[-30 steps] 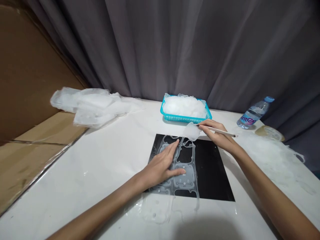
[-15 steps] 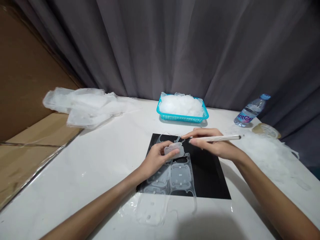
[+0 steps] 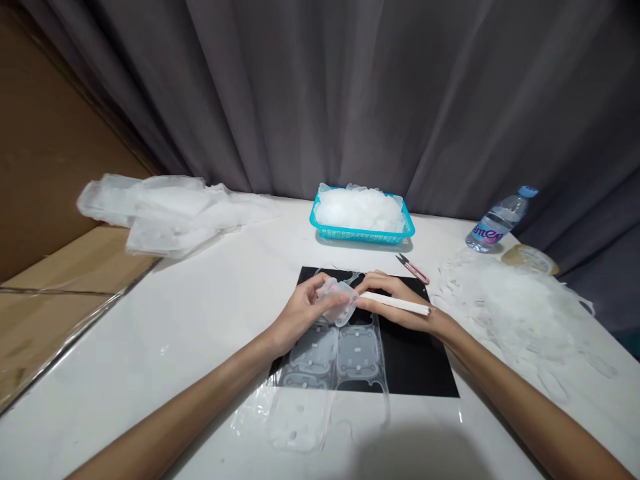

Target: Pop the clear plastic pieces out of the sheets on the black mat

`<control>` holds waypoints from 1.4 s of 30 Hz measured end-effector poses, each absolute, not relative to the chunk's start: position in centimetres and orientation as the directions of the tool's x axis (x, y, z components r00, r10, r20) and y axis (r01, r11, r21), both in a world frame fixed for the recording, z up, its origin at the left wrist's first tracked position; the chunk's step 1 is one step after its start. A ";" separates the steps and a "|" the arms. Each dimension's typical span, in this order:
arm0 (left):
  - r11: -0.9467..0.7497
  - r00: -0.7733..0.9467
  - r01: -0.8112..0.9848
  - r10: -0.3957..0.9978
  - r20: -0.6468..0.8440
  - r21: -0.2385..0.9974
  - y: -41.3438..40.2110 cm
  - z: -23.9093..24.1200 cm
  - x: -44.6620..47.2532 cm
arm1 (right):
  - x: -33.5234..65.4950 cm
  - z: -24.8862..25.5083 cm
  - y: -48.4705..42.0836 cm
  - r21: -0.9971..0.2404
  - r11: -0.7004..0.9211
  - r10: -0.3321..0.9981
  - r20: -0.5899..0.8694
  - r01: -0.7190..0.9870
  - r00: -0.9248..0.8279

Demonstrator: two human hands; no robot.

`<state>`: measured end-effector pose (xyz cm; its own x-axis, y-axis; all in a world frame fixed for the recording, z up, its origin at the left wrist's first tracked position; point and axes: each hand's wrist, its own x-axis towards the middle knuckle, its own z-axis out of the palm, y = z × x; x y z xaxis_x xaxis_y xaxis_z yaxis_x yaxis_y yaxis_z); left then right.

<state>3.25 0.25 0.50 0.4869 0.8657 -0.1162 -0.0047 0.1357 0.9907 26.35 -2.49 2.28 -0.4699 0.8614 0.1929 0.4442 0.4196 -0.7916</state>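
My left hand is closed around a small translucent plastic piece, held above the black mat. My right hand grips a white pen-shaped tool; its inner end lies at the plastic piece, hidden by the fingers, and the other end points right. The right fingertips are at the piece's right edge. Under both hands, a translucent molded sheet with rounded-square panels lies partly on the mat and partly over the table.
Thread snips with pink handles lie behind my right hand. A blue basket of white translucent pieces stands at the back. Clear scraps, a tape roll and a water bottle are right; plastic bags and cardboard left.
My right hand has come left and down to the plastic piece with the white tool, uncovering the thread snips. The piece has turned in my left hand.
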 end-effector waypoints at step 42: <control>-0.104 0.573 0.006 0.815 0.082 0.995 -0.1 4.4 1.5 | 25.7 5.6 -5.1 -0.624 0.638 0.764 0.440 0.451 -0.471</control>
